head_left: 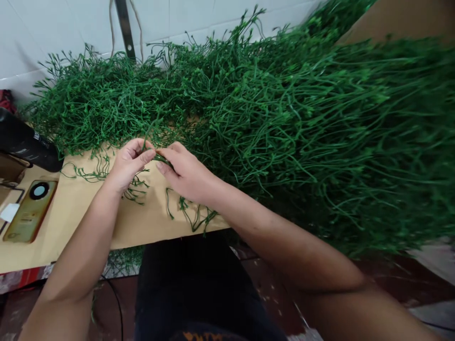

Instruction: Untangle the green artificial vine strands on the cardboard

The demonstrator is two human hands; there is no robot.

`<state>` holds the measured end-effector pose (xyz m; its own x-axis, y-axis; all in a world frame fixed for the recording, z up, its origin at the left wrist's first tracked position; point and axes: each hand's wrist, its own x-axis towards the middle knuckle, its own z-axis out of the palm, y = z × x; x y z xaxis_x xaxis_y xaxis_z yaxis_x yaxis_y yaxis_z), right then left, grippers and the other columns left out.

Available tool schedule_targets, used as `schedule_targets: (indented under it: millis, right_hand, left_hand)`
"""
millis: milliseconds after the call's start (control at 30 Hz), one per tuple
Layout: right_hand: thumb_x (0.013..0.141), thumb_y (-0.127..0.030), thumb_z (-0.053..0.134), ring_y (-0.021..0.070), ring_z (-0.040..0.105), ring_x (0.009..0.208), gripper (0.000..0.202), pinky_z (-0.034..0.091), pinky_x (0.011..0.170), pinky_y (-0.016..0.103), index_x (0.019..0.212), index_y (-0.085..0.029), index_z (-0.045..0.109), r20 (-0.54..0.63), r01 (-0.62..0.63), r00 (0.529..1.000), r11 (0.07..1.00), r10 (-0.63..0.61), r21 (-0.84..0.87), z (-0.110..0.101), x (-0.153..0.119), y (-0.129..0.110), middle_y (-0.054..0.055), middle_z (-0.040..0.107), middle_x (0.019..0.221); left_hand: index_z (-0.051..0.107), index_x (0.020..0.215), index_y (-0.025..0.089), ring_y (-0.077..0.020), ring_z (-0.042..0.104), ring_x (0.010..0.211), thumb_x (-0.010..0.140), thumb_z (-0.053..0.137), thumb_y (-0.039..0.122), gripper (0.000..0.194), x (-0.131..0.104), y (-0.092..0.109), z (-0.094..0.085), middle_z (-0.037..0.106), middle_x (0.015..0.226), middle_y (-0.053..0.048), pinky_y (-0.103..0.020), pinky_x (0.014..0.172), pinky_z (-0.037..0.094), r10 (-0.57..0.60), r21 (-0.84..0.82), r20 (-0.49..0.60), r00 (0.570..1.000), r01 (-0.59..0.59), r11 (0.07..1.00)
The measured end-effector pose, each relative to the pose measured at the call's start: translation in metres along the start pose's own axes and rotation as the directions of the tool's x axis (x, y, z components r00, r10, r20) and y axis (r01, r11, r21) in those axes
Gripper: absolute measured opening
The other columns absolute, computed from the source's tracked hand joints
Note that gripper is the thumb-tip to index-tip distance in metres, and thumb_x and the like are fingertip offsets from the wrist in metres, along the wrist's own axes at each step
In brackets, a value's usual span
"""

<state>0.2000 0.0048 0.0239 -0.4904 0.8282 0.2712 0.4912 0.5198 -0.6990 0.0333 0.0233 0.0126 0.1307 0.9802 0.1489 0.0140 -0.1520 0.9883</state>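
Both of my hands meet above a cardboard-covered table (138, 227), in front of a big heap of thin green artificial plant stems (263, 109). Fingers and thumb of my left hand (130, 163) pinch green stems, with one stem rising above the fingertips. My right hand (183, 170) is closed on the other end of the stems, its fingertips almost touching the left ones. Some stem tips (137, 192) show below my left wrist. Under my right hand a few loose stems (195, 215) lie on the cardboard.
A phone (31, 210) lies at the left, with a black bottle (28, 139) tilted behind it. Behind the heap is a white tiled wall (71, 23) with a metal strip (125, 28). A brown cardboard piece (405, 21) stands at the upper right.
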Motion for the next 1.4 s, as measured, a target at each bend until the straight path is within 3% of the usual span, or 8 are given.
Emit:
schedule_targets:
  millis: [267, 433, 700, 867, 1067, 1233, 1400]
  right_hand:
    - [0.084, -0.030, 0.045, 0.0173, 0.044, 0.091, 0.024, 0.040, 0.083, 0.034, 0.099, -0.013, 0.051, -0.133, -0.021, 0.990, 0.993, 0.037, 0.120, 0.008, 0.004, 0.007, 0.009, 0.046, 0.093]
    - [0.085, -0.032, 0.040, 0.0147, 0.043, 0.084, 0.016, 0.038, 0.079, 0.032, 0.082, -0.017, 0.047, -0.196, -0.023, 0.979, 0.977, 0.065, 0.210, 0.011, 0.008, 0.008, 0.004, 0.046, 0.082]
    - [0.087, -0.021, 0.036, 0.0108, 0.041, 0.074, 0.022, 0.035, 0.072, 0.026, 0.066, -0.018, 0.039, -0.231, -0.024, 0.968, 0.956, 0.094, 0.291, 0.004, 0.011, 0.008, -0.001, 0.040, 0.069]
    - [0.088, -0.020, 0.038, 0.0097, 0.039, 0.071, 0.026, 0.034, 0.071, 0.024, 0.062, -0.018, 0.038, -0.229, -0.027, 0.966, 0.932, 0.116, 0.361, 0.001, 0.011, 0.009, -0.002, 0.038, 0.066]
    - [0.087, -0.020, 0.039, 0.0081, 0.037, 0.067, 0.021, 0.032, 0.065, 0.023, 0.066, -0.017, 0.042, -0.221, -0.018, 0.968, 0.907, 0.121, 0.420, 0.001, 0.010, 0.011, -0.002, 0.040, 0.067]
    - [0.088, -0.028, 0.042, 0.0067, 0.030, 0.058, 0.024, 0.027, 0.056, 0.023, 0.066, -0.017, 0.042, -0.097, -0.075, 0.987, 0.904, 0.127, 0.421, -0.001, 0.008, 0.011, -0.005, 0.031, 0.060]
    - [0.089, -0.027, 0.040, 0.0062, 0.031, 0.057, 0.030, 0.027, 0.057, 0.023, 0.061, -0.017, 0.039, -0.046, -0.011, 0.999, 0.941, 0.028, 0.339, 0.000, 0.007, 0.011, -0.005, 0.034, 0.058]
  left_hand:
    - [0.060, 0.074, 0.016, -0.0031, 0.037, 0.047, 0.053, 0.081, 0.036, 0.036, -0.002, 0.007, 0.001, 0.049, 0.058, 0.005, -0.017, 0.040, 0.028, 0.018, 0.027, -0.002, 1.000, -0.018, 0.999]
    - [0.060, 0.076, 0.016, -0.0034, 0.037, 0.046, 0.057, 0.077, 0.029, 0.029, -0.005, 0.010, 0.002, 0.049, 0.057, 0.005, -0.018, 0.040, 0.028, -0.002, 0.054, -0.005, 1.000, 0.002, 0.999]
    - [0.059, 0.072, 0.015, -0.0054, 0.036, 0.050, 0.065, 0.069, 0.025, 0.016, -0.006, 0.011, 0.006, 0.047, 0.057, 0.004, -0.018, 0.043, 0.028, -0.019, 0.227, -0.012, 1.000, 0.021, 0.974]
    - [0.056, 0.068, 0.015, -0.0052, 0.034, 0.049, 0.066, 0.069, 0.031, 0.021, -0.005, 0.009, 0.005, 0.045, 0.057, 0.004, -0.019, 0.043, 0.026, -0.018, 0.259, -0.033, 0.999, 0.026, 0.966]
    - [0.053, 0.067, 0.016, -0.0045, 0.033, 0.045, 0.065, 0.070, 0.033, 0.024, -0.004, 0.009, 0.002, 0.045, 0.057, 0.004, -0.019, 0.040, 0.024, -0.035, 0.181, -0.083, 0.996, 0.050, 0.982]
    - [0.049, 0.065, 0.017, -0.0047, 0.028, 0.043, 0.068, 0.063, 0.029, 0.019, -0.006, 0.011, 0.003, 0.036, 0.052, 0.005, -0.020, 0.040, 0.020, -0.084, 0.127, -0.028, 0.996, 0.087, 0.988]
    - [0.043, 0.060, 0.018, -0.0069, 0.026, 0.047, 0.070, 0.055, 0.026, 0.018, -0.004, 0.006, 0.005, 0.031, 0.051, 0.005, -0.021, 0.044, 0.021, -0.027, 0.312, 0.003, 1.000, 0.025, 0.950]
